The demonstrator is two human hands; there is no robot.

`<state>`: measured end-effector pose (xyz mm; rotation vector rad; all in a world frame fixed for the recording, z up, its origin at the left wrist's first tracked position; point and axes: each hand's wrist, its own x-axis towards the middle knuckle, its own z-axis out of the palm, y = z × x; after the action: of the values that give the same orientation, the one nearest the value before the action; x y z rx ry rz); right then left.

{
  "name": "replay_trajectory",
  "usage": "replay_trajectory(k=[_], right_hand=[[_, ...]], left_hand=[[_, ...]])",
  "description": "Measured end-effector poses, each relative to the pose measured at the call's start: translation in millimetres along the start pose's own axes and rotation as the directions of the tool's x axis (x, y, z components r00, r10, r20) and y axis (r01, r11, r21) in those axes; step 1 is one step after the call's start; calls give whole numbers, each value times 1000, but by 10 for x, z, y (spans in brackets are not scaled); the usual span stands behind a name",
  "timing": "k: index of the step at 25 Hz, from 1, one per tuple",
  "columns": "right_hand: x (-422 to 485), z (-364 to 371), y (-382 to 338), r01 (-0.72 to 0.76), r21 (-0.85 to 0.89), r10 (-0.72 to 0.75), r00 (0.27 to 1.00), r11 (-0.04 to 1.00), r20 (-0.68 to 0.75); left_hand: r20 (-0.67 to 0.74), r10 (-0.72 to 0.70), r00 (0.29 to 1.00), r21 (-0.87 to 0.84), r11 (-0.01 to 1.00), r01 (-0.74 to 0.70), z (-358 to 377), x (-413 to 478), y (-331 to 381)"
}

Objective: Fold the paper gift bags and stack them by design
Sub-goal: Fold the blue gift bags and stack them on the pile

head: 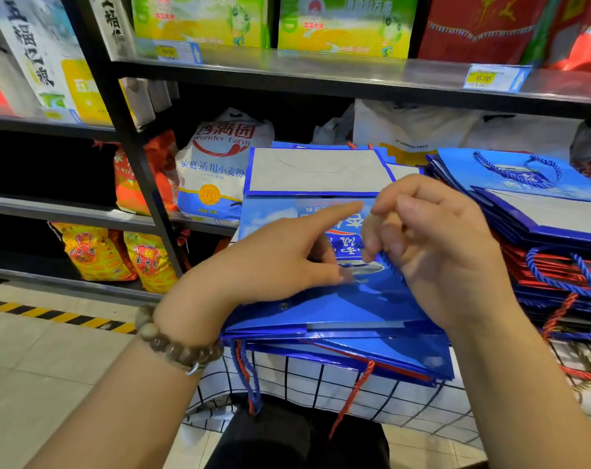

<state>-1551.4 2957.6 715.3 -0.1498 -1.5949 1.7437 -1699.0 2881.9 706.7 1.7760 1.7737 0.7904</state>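
This is looking like a grocery shop. Black metal shelving (136, 154) is carrying packaged goods in rows: green-and-yellow boxes (202, 22) are standing on the upper shelf, a white flour sack (216, 164) is leaning on the shelf below, and orange-yellow rice bags (94, 253) are sitting lower down. Printed price tags (483, 77) are hanging along the shelf edges. Yellow-and-black hazard tape (60, 314) is running across the pale tiled floor (50, 363), and stacks of flattened gift bags (541, 228) are lying before the shelves.

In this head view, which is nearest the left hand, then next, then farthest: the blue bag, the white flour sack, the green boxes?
1. The blue bag, directly under the left hand.
2. The white flour sack, on the shelf behind, to the left.
3. The green boxes, top shelf, far back.
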Motion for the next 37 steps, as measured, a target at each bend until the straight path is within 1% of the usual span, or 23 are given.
replay_trajectory(k=[2,4,5,7,8,10,12,15,17,18,20,21,22,23,24,25,26,29,31,32,33,36,37], right_hand=[[21,49,-3,-34,5,33,996,999,77],[27,44,2,-44,-46,49,993,998,106],[18,22,-8,-28,-88,36,995,996,90],[-16,-52,-58,43,-240,-45,999,970,-3],[-29,-90,-88,67,-348,-95,993,935,-64],[-40,-170,-115,59,-543,-180,969,838,-172],[-33,-239,-93,24,-660,-248,937,750,-247],[-15,-306,-30,-17,-824,-354,898,566,-262],[-1,-307,-3,-47,-872,-383,886,487,-262],[7,-299,12,-66,-895,-376,892,441,-252],[14,-256,28,-83,-952,-342,921,294,-186],[2,-216,25,-76,-960,-296,942,270,-158],[-24,-147,5,-70,-943,-203,969,324,-142],[-59,-47,-22,-72,-894,-72,991,443,-116],[-92,68,-43,-95,-821,67,995,563,-69],[-118,176,-43,-122,-767,172,985,629,-16],[-133,235,-3,-122,-766,211,977,631,18],[-123,293,144,-106,-857,159,987,504,-29],[-110,336,187,-140,-831,136,988,538,-79],[-105,367,201,-140,-836,115,989,530,-93],[-101,405,218,-130,-863,89,991,488,-99],[-100,493,268,-66,-947,19,998,314,-64],[-98,488,285,-54,-957,13,999,286,-53]], left_hand=[[34,43,998,-83,996,-40,58,65,72],[4,66,998,-56,996,-66,103,120,93],[-22,70,997,-18,997,-70,118,141,91],[-122,55,991,32,998,-51,107,167,31],[-183,26,983,40,999,-18,69,158,-10],[-256,-37,966,68,996,56,-42,109,-73],[-291,-72,954,132,985,115,-160,47,-106],[-280,-143,949,265,939,219,-271,8,-164],[-289,-198,937,301,910,285,-293,1,-199],[-299,-211,930,270,917,295,-300,-3,-200],[-326,-227,918,120,953,278,-299,-18,-162],[-326,-250,912,35,961,276,-296,-27,-129],[-302,-280,912,-37,959,282,-291,-42,-96],[-257,-305,917,-96,952,289,-279,-55,-59],[-206,-318,925,-149,945,292,-263,-69,-18],[-167,-318,933,-202,937,284,-241,-82,20],[-144,-314,938,-252,929,272,-219,-93,48],[-133,-332,934,-368,891,264,-161,-134,80],[-145,-365,920,-467,845,261,-147,-174,62],[-149,-375,915,-514,820,252,-141,-188,53],[-156,-378,912,-541,806,242,-129,-192,51],[-162,-370,915,-537,811,233,-60,-193,55],[-148,-366,919,-534,811,237,-50,-199,44]])
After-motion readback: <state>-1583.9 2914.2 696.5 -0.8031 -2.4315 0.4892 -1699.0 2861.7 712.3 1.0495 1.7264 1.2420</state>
